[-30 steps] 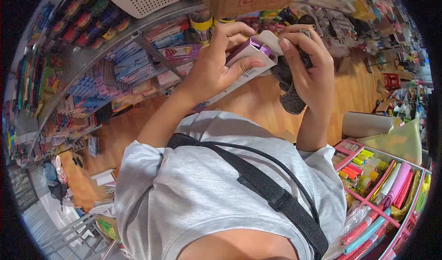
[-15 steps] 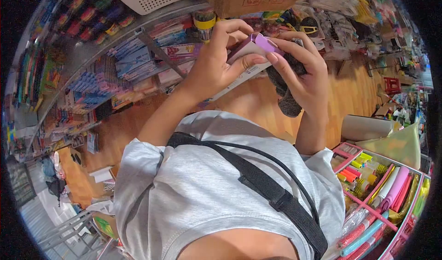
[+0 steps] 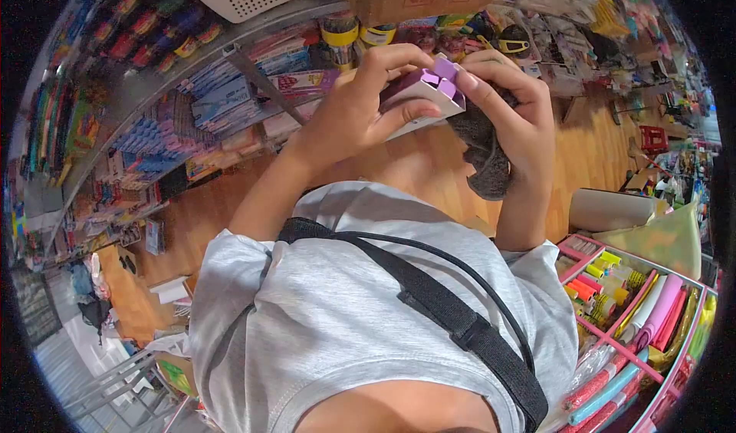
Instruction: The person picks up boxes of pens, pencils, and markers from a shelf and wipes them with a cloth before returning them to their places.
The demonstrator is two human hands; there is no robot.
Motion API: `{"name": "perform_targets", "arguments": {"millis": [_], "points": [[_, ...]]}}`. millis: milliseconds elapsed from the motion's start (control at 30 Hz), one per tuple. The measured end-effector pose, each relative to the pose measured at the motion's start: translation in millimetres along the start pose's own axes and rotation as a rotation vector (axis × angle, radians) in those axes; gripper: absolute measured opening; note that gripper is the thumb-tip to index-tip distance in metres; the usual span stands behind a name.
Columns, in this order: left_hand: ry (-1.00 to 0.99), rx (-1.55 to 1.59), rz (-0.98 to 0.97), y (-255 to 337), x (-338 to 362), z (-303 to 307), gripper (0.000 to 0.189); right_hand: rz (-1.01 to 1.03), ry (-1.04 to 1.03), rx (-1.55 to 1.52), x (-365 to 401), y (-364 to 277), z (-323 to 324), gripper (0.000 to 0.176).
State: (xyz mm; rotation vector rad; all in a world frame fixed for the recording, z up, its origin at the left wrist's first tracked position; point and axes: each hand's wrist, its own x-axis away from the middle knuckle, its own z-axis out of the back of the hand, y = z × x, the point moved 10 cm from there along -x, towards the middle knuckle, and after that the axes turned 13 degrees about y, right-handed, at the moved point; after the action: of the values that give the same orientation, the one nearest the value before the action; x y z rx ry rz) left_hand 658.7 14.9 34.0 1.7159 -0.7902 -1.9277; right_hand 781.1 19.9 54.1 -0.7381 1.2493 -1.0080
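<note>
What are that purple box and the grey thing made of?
The purple box looks like thin cardboard, smooth printed finish; its end flaps fold on crisp creases. The grey thing seems soft knitted or fleecy fabric, matt and fuzzy, sagging limp under the right hand; fibre unclear.

A small purple-and-white box is held tilted at chest height, its purple end flaps standing open toward the right. The left hand grips its body. A dark grey knitted cloth hangs bunched from the right hand, just beside the box.
</note>
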Motion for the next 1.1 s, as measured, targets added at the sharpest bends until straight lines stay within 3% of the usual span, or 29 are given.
{"name": "perform_targets", "arguments": {"millis": [167, 267, 400, 500, 733, 800, 1100], "points": [[-0.003, 0.005, 0.087, -2.4, -3.2, 0.6, 0.05, 0.141, 0.038, 0.129, -1.0, -11.6, 1.0, 0.013], [-0.058, 0.021, 0.117, -6.6, -2.7, -3.0, 0.053, 0.014, -0.005, -0.011, -3.2, 1.1, -0.8, 0.013], [-0.006, 0.071, 0.131, -7.9, -4.5, -2.0, 0.045, 0.045, -0.029, 0.007, -1.5, 0.2, -1.2, 0.013], [0.004, 0.014, 0.137, -12.1, -3.7, -1.4, 0.045, 0.284, -0.064, 0.3, 4.2, -24.3, -7.2, 0.015], [0.017, -0.032, 0.197, -17.3, -4.4, 1.5, 0.046, 0.401, -0.095, 0.496, 9.5, -30.5, -16.3, 0.017], [0.078, -0.038, 0.089, -12.3, -6.1, 5.0, 0.044, 0.53, -0.033, 0.591, 13.4, -39.6, -18.4, 0.017], [0.053, -0.115, 0.042, -5.9, -6.8, 5.3, 0.04, 0.251, 0.102, 0.191, -2.1, -10.8, -1.3, 0.019]]}}
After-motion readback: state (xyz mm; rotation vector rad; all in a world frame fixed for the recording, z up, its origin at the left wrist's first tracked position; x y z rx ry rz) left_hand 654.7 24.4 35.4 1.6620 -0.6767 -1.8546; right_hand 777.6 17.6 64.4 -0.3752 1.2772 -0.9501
